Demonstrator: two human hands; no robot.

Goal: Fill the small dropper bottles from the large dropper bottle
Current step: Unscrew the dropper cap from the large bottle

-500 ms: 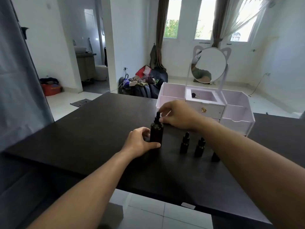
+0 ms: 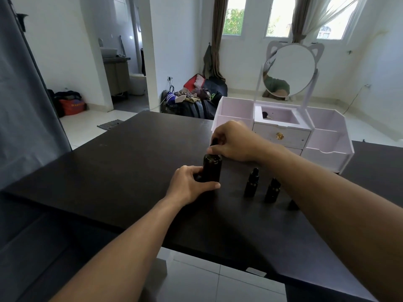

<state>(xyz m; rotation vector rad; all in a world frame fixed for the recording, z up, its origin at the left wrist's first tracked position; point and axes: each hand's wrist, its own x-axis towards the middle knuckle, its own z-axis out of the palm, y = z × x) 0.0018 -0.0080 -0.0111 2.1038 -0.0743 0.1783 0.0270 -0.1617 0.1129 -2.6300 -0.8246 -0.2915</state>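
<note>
The large dark dropper bottle (image 2: 212,170) stands upright on the black table (image 2: 109,171). My left hand (image 2: 192,186) grips its body from the left. My right hand (image 2: 233,141) pinches the black dropper cap (image 2: 214,142) at its top. To the right stand the small dark dropper bottles, capped and upright: one (image 2: 251,186) nearest the large bottle, a second (image 2: 272,190) beside it, and a third (image 2: 293,204) mostly hidden behind my right forearm.
A pale pink vanity organizer (image 2: 327,144) with a round cat-ear mirror (image 2: 290,68) stands at the table's far right, just behind my right hand. The table's near edge runs across the lower part of the view, with tiled floor below.
My right hand has closed more tightly over the dropper cap of the large bottle. The left hand keeps its grip on the bottle body.
</note>
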